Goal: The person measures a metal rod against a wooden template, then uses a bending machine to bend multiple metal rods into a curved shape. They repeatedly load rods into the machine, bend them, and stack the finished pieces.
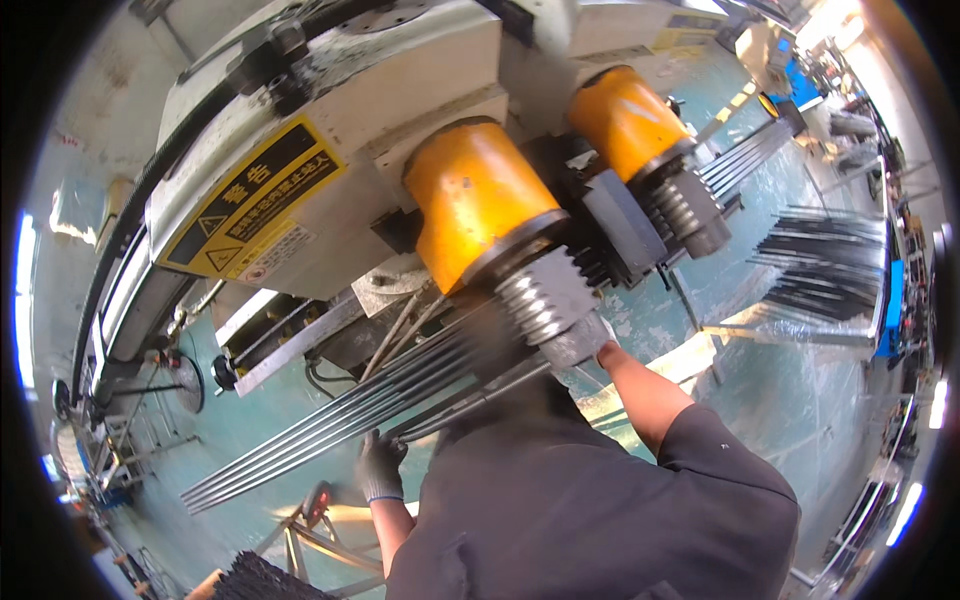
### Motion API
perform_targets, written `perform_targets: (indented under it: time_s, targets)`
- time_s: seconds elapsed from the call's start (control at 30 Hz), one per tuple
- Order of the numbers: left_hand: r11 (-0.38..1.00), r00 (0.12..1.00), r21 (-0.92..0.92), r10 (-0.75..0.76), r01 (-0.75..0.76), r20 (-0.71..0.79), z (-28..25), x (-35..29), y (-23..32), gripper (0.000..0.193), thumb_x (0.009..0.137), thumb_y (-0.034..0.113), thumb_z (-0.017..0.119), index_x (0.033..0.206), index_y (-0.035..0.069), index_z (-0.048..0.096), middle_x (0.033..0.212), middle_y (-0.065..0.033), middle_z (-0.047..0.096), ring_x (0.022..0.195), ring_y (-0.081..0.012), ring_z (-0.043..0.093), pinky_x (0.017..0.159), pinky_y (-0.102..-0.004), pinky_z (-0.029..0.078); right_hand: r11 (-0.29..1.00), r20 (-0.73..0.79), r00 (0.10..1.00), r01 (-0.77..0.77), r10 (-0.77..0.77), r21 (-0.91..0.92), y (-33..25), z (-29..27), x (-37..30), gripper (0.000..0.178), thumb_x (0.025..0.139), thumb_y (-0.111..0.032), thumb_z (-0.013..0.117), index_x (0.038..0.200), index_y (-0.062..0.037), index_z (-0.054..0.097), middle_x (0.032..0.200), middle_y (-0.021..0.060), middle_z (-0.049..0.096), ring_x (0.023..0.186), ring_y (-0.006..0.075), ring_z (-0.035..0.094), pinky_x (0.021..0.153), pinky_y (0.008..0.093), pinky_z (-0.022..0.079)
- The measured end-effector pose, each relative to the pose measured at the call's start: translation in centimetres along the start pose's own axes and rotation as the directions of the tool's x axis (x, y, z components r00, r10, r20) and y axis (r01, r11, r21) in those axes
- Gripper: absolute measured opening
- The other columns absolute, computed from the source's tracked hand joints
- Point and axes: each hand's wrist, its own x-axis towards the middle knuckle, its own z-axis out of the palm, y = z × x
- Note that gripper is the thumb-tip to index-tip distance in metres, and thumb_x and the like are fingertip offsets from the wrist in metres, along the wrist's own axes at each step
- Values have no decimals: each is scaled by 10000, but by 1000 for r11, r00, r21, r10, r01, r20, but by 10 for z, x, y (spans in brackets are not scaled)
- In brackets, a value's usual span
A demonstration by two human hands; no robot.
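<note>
My left hand [382,465], in a grey glove, is closed round the lower left end of a dark metal tube [470,402]. That tube slants up to the right, in front of my dark shirt, toward a grooved metal die [548,305] under an orange machine head [485,200]. My bare right forearm reaches up to the die's right lower side. Only the edge of my right hand [608,352] shows there; the fingers are hidden behind the die. Several parallel metal tubes [330,435] stick out of the machine to the lower left, just beyond my left hand.
A second orange head [630,120] with its own grooved die [690,210] stands to the right. More tubes [745,160] extend behind it. A rack holds a pile of dark tubes [825,265] at far right. A wheeled metal frame [315,505] stands at lower left.
</note>
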Motion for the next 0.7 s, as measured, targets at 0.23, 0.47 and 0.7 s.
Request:
perform_targets:
  time_s: [0.23, 0.47, 0.7]
  targets:
    - [968, 983, 249, 76, -32, -169, 8, 46, -14, 423, 840, 292, 834, 1175, 44, 763, 1430, -145, 707, 1358, -294, 633, 1160, -440, 517, 967, -51, 967, -248, 251, 57, -7, -30, -143, 465, 955, -440, 729, 1164, -35, 820, 1102, 255, 792, 1107, 416, 761, 985, 463, 586]
    - [661, 933, -750, 294, -39, 210, 61, 44, -71, 234, 968, 185, 731, 1161, 72, 658, 1029, -190, 681, 930, -340, 656, 763, -463, 512, 883, 34, 886, -458, 463, -104, 76, -18, -233, 518, 986, -473, 662, 1221, -38, 817, 1240, 240, 782, 1198, 385, 746, 1035, 440, 574]
    - [142, 998, -988, -16, 60, 59, 70, 32, -83, 240, 1068, 226, 644, 1250, 75, 602, 1000, -171, 672, 804, -355, 654, 707, -496, 545, 868, 57, 871, -476, 487, -146, 115, 1, -218, 526, 993, -486, 662, 1245, -49, 811, 1305, 218, 765, 1267, 389, 714, 1086, 451, 553]
